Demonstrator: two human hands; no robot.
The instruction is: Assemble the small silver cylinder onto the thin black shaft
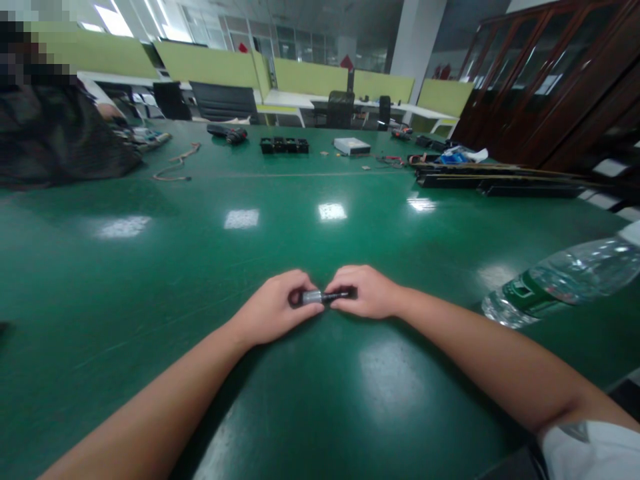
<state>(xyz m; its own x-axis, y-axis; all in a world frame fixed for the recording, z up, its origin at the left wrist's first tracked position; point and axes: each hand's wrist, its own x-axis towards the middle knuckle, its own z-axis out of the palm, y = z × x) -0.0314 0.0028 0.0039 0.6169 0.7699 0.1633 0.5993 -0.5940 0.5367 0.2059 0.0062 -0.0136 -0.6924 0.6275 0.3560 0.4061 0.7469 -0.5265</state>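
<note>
A short, slim black cylinder with a silver-grey section (pixel 313 297) lies level between my two hands, low over the green table (pixel 320 380). My left hand (pixel 277 307) is closed round its silver end, thumb in front and fingers behind. At the black end, my right hand (pixel 367 292) pinches it between thumb and fingers. The fingertips of both hands almost meet at the middle. Its exact kind is too small to make out, and the hands cover part of each end.
A clear plastic bottle with a green label (pixel 535 293) lies at the right. Dark metal rails (pixel 500 180) are at the far right, near a white-grey box (pixel 352 146) and black blocks (pixel 285 145). A cable (pixel 175 163) and another person (pixel 55 127) are at the far left.
</note>
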